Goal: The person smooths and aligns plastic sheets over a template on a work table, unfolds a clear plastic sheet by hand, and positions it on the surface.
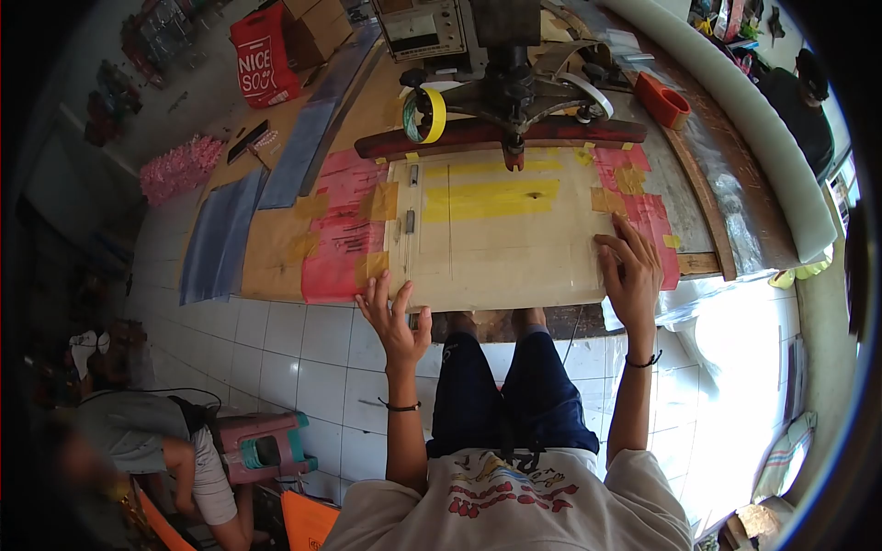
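A pale translucent sheet (pixel 496 257) with yellow strips lies flat on the work table, between taped red pieces (pixel 344 220) on its left and right. My left hand (pixel 395 321) has its fingers spread and its fingertips on the sheet's front left corner. On the right, my right hand (pixel 630 266) rests by the sheet's right edge, fingers apart and slightly bent. Neither hand holds anything. Above the sheet's back edge stands a dark metal machine head (pixel 514 101) with a long red-brown bar (pixel 469 140). A yellow tape roll (pixel 431 116) hangs on it.
Blue strips (pixel 303 147) and a red bag (pixel 263 57) lie at the left of the table. An orange-red tape ring (pixel 661 101) and a long wooden strip (pixel 703 197) are at the right. One person sits low at the left; another is at the far right.
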`<state>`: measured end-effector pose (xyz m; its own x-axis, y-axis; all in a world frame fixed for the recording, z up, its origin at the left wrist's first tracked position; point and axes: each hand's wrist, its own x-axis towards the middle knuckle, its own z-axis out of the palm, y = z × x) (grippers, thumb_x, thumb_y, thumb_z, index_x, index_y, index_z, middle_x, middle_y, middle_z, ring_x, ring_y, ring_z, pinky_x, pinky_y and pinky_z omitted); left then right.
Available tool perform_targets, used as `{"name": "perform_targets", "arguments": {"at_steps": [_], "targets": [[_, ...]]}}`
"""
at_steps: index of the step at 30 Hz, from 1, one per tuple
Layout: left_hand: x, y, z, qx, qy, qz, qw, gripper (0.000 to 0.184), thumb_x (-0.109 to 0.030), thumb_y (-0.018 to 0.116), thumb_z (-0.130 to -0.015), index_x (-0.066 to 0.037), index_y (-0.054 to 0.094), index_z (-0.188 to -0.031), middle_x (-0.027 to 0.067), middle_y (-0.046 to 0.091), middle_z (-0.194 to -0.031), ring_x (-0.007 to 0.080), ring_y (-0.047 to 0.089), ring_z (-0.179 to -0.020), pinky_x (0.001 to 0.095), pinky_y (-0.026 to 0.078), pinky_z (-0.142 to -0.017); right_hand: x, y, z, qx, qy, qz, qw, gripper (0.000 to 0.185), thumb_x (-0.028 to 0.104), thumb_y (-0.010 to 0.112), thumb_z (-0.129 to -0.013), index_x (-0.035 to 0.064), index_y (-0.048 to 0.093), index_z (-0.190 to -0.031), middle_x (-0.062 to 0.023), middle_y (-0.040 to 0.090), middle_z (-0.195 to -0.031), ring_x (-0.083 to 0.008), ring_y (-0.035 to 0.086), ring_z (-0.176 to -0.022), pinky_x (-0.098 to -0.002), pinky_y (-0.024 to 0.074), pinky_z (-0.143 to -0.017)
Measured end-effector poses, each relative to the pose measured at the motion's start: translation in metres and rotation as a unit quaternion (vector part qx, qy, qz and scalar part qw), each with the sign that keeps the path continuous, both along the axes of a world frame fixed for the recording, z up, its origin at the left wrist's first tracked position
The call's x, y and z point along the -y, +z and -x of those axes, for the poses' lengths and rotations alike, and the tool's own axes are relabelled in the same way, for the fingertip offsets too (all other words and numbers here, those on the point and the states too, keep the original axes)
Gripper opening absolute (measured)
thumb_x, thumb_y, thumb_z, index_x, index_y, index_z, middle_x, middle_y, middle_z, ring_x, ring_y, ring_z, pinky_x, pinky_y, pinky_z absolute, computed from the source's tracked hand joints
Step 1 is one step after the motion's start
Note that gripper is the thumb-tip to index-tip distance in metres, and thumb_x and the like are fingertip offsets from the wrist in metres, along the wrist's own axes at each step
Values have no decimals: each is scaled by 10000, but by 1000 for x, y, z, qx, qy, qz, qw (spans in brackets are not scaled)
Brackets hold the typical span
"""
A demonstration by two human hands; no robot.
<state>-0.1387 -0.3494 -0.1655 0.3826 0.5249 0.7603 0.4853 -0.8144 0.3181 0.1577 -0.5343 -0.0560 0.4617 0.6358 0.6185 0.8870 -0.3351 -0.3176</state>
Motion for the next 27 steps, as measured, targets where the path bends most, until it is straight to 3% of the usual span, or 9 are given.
{"name": "perform_targets", "arguments": {"at_steps": [24, 27], "targets": [[9, 14, 2, -25, 0, 51, 998, 488, -302, 568, -896, -134, 480, -1345, 161, 319, -1513, 392, 203, -1433, 624, 54, -1146, 1, -2, 0, 6, 5, -15, 1000, 143, 161, 646, -862, 116, 724, -973, -102, 627, -1263, -279, 563, -1186, -407, 423, -998], [13, 22, -1, -7, 5, 58, 998, 440, -295, 563, -901, -126, 524, -1306, 132, 383, -1483, 360, 256, -1423, 609, 29, -1152, 0, -2, -1, 12, 7, -18, 1000, 145, 161, 647, -862, 116, 722, -978, -103, 626, -1262, -280, 560, -1187, -407, 423, -998]]}}
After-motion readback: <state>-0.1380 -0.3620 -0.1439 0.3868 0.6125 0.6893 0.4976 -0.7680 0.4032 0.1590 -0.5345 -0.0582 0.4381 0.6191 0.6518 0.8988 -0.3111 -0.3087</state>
